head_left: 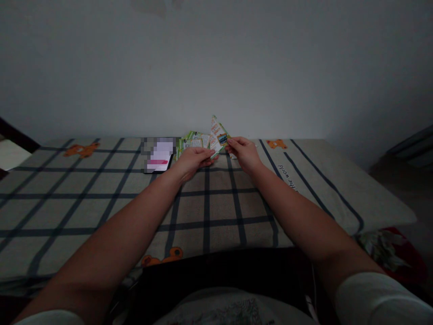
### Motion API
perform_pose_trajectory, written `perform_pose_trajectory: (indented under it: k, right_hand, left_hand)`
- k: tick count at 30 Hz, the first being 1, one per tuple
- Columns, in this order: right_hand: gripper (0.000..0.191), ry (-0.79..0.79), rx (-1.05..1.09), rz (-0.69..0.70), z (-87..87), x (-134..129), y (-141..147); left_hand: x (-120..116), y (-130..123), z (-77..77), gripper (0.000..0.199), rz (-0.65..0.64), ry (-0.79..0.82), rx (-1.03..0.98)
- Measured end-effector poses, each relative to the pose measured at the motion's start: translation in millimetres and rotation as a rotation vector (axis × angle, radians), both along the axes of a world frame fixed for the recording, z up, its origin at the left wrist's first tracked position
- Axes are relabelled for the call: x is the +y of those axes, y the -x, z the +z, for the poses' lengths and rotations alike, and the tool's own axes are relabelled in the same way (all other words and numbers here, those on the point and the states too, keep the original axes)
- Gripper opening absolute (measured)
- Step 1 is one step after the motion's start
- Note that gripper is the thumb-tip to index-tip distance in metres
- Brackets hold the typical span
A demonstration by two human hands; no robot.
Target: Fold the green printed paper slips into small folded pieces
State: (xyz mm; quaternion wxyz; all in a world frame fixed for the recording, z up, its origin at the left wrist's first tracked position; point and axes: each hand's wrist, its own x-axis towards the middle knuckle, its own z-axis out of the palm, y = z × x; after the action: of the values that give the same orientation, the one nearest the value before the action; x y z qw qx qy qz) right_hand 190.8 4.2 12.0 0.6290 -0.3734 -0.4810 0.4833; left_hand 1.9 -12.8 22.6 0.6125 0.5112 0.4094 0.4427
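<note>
My left hand [193, 161] is closed on a fan of green-and-white printed cards [193, 141], its thumb pressed on their lower right edge. One card [218, 133] with orange print and a small dark picture stands up at the right of the fan. My right hand [246, 153] pinches that card's right edge between thumb and fingers, while its lower corner lies by my left thumb. Just left of the cards, a phone [159, 155] with a lit screen lies on the cloth; part of it is blurred out. A small pale thing [232, 156] shows beneath my right hand, too little to name.
A checked tablecloth [221, 207] with orange bear prints covers the table, which meets a grey wall [216, 67] at the back. Beyond the front right edge sits a red bag or container [407, 253] with pale crumpled stuff. A dark chair-like frame [18, 134] stands at far left.
</note>
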Motion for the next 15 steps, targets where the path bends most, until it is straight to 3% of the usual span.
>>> perform_pose_trajectory:
  k: [4,15]
  right_hand:
    - [0.026,0.018,0.006,-0.040,0.3,1.7,-1.1]
    - [0.027,-0.026,0.032,-0.048,-3.4,4.6,-1.9]
  left_hand:
    - [0.9,1.5,-1.1,0.010,-0.077,0.049,-0.061]
    - [-0.7,-2.4,-1.9,0.007,-0.014,0.040,-0.105]
